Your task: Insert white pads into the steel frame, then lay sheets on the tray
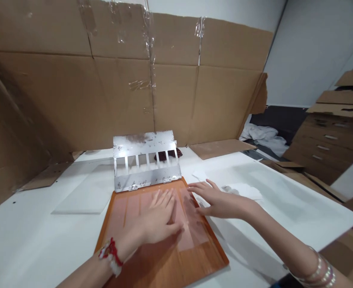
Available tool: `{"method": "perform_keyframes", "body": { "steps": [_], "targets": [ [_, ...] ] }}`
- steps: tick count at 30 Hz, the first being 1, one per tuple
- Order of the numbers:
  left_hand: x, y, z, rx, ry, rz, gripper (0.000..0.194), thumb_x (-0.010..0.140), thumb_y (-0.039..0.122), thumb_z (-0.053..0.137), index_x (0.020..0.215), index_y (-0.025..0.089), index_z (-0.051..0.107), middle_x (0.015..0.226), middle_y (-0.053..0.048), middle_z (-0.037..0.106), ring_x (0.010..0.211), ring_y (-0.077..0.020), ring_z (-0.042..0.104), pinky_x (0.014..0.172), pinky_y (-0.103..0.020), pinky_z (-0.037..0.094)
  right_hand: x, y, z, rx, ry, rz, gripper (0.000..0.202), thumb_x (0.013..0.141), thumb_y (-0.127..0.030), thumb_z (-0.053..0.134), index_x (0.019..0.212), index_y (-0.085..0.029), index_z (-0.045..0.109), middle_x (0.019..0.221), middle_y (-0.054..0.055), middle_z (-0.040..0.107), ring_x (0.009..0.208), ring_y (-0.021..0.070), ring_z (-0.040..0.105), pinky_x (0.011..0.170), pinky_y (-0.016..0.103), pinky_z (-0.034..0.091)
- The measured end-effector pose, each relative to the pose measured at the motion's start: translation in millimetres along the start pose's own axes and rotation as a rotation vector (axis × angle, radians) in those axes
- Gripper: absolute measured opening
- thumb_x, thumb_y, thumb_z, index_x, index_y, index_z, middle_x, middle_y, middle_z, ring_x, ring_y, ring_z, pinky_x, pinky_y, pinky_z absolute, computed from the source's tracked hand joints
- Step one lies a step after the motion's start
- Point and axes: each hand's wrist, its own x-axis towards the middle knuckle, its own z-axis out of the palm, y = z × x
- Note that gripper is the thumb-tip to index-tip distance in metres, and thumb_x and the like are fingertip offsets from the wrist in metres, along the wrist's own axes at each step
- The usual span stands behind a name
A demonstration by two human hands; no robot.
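Observation:
An orange-brown wooden board (200,262) lies on the white table with a thin, pinkish, see-through sheet (191,237) on top of it. My left hand (156,222) rests flat on the sheet near its middle, fingers stretched out, covering part of it. Over the board's right edge is my right hand (216,203), its fingers apart and holding nothing; whether the fingertips touch the sheet I cannot tell. A silvery metal plate (161,140) with a row of rectangular slots and dark brown smears stands tilted up, hinged at the board's far edge.
Behind the metal plate sits a dark brown item (179,152), partly hidden. A translucent white slab (80,196) lies to the left. Crumpled white paper (246,191) is at the right. Tall cardboard panels (176,96) wall off the back, and cardboard boxes (329,136) are stacked far right.

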Motion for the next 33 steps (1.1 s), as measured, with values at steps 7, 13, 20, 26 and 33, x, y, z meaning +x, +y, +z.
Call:
{"method": "perform_keyframes", "body": {
  "steps": [7, 13, 20, 26, 33],
  "targets": [
    [-10, 16, 2.9, -0.019, -0.003, 0.121, 0.076, 0.093, 0.043, 0.052, 0.154, 0.004, 0.032, 0.163, -0.024, 0.027, 0.152, -0.0366, 0.023, 0.123, -0.058, 0.023, -12, -8, 20, 0.009, -0.049, -0.077, 0.041, 0.086, -0.031, 0.067, 0.126, -0.021, 0.063, 0.138, 0.010, 0.059, 0.133, 0.0307, 0.048, 0.125, 0.056, 0.005],
    [-7, 16, 10.3, 0.011, 0.032, 0.062, 0.071, 0.094, 0.044, 0.051, 0.151, 0.003, 0.039, 0.161, -0.025, 0.031, 0.150, -0.0382, 0.027, 0.121, -0.058, 0.027, -12, -12, 24, -0.041, -0.061, -0.029, 0.057, 0.090, -0.028, 0.059, 0.144, -0.010, 0.052, 0.150, 0.018, 0.050, 0.146, 0.0308, 0.033, 0.125, 0.056, -0.004],
    [-5, 6, 19.5, -0.067, 0.007, 0.054, 0.082, 0.095, 0.054, 0.048, 0.157, 0.003, 0.027, 0.165, -0.021, 0.014, 0.153, -0.0382, 0.012, 0.124, -0.059, 0.018, -15, -10, 22, -0.015, -0.095, 0.013, 0.063, 0.088, -0.027, 0.057, 0.148, -0.014, 0.048, 0.156, 0.013, 0.044, 0.151, 0.0257, 0.025, 0.126, 0.050, -0.008],
    [-9, 8, 17.9, -0.138, 0.010, 0.024, 0.079, 0.096, 0.054, 0.048, 0.158, 0.011, 0.026, 0.166, -0.015, 0.015, 0.154, -0.0343, 0.013, 0.124, -0.057, 0.019, -17, -4, 16, 0.066, -0.178, 0.029, 0.069, 0.084, -0.026, 0.060, 0.151, -0.017, 0.046, 0.161, 0.010, 0.038, 0.154, 0.0253, 0.018, 0.126, 0.049, -0.008],
    [-9, 9, 13.4, -0.091, 0.010, 0.004, 0.071, 0.098, 0.046, 0.049, 0.156, 0.009, 0.032, 0.164, -0.019, 0.023, 0.152, -0.0356, 0.022, 0.123, -0.056, 0.025, -2, -4, 11, 0.113, -0.150, -0.009, 0.058, 0.085, -0.027, 0.064, 0.142, -0.019, 0.054, 0.153, 0.011, 0.046, 0.148, 0.0276, 0.032, 0.126, 0.052, -0.007]
  ]
}}
